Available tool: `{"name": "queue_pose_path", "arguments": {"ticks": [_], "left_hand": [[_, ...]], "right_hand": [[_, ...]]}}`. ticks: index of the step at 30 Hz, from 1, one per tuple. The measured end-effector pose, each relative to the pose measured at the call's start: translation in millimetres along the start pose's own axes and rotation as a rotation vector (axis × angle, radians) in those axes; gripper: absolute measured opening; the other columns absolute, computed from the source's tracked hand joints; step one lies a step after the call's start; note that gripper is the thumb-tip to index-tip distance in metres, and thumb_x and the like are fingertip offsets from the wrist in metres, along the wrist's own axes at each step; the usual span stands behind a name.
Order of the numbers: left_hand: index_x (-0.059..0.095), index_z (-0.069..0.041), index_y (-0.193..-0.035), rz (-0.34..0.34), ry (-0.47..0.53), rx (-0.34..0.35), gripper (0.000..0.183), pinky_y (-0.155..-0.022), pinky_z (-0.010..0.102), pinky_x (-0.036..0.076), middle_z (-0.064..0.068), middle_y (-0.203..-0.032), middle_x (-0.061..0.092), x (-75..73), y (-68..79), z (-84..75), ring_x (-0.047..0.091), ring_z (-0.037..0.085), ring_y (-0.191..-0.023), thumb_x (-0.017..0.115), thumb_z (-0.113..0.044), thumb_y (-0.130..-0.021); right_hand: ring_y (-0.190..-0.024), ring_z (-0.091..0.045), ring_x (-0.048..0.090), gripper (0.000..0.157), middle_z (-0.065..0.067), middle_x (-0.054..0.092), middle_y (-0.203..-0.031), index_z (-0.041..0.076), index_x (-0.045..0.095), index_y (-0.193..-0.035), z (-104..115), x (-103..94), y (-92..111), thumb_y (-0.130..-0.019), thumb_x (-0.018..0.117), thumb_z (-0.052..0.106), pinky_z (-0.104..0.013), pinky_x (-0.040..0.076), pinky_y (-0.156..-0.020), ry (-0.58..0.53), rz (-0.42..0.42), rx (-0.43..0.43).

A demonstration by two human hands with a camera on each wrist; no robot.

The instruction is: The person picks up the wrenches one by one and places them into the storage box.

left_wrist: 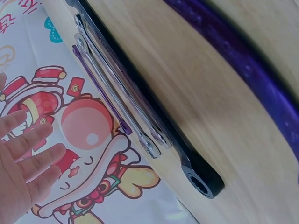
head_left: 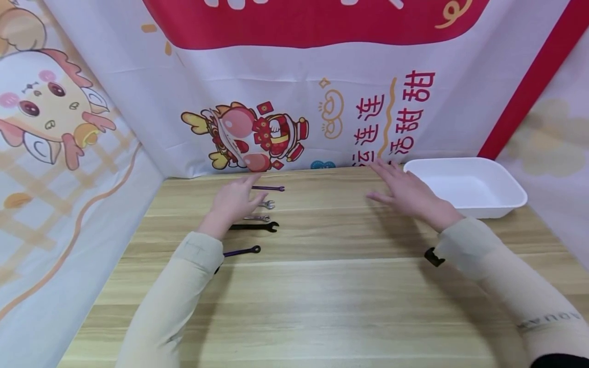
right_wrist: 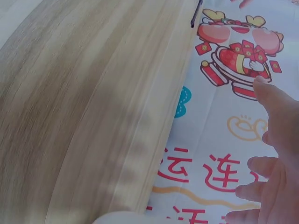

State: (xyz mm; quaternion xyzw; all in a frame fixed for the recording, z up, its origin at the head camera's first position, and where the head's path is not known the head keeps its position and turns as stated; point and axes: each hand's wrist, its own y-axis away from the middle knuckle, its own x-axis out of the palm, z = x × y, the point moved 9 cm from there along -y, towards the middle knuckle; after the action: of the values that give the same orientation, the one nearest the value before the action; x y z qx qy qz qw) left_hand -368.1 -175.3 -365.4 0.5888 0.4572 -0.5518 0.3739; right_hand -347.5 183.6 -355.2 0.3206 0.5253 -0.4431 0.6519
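1. On the left of the wooden table [head_left: 345,306], you have five wrenches lying in a loose column, well apart from the white tub [head_left: 494,210] on the right.

2. Counting from the cloth [head_left: 276,66] at the back towards you, they are the far purple wrench [head_left: 271,188], the upper silver wrench [head_left: 268,204], the lower silver wrench [head_left: 256,218], the black wrench [head_left: 253,227] and the near purple wrench [head_left: 241,251].

3. Your left hand [head_left: 233,202] is over that column, fingers extended and spread, gripping nothing. The left wrist view shows a gap between your fingertips and the nearest wrenches.

4. Your right hand [head_left: 407,190] is just beside the tub's left end, thumb and fingers wide apart, also holding nothing.

5. Judging progress, none of the five you can see is picked up, and all lie outside the tub, so any work with them looks not yet done.

6. By that same judgement, all five are left for you to handle. Whether any others are hidden behind your left hand or sleeve, you cannot tell.
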Motion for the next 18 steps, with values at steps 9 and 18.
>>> {"name": "queue_pose_path", "arguments": {"ticks": [9,18], "left_hand": [[0.040,-0.012,-0.157,-0.013,0.026,-0.001,0.067,-0.105,0.060,0.043,0.022,-0.149,0.051,1.3,2.2,8.7,0.050,0.044,-0.132,0.054,-0.048,-0.103],[0.040,-0.012,-0.158,-0.003,0.068,-0.020,0.068,-0.111,0.060,0.037,0.020,-0.153,0.047,5.2,10.3,24.3,0.045,0.043,-0.137,0.054,-0.049,-0.103]], "right_hand": [[-0.151,-0.049,0.011,0.091,-0.020,0.013,-0.169,0.009,0.018,-0.165,-20.4,-10.9,11.8,-0.100,0.052,0.062,-0.067,0.014,-0.117,-0.025,-0.004,0.039],[-0.151,-0.048,0.012,0.096,-0.022,0.015,-0.168,0.017,0.014,-0.166,-48.3,-10.3,17.2,-0.095,0.053,0.068,-0.071,0.022,-0.112,-0.103,0.029,0.146]]}}
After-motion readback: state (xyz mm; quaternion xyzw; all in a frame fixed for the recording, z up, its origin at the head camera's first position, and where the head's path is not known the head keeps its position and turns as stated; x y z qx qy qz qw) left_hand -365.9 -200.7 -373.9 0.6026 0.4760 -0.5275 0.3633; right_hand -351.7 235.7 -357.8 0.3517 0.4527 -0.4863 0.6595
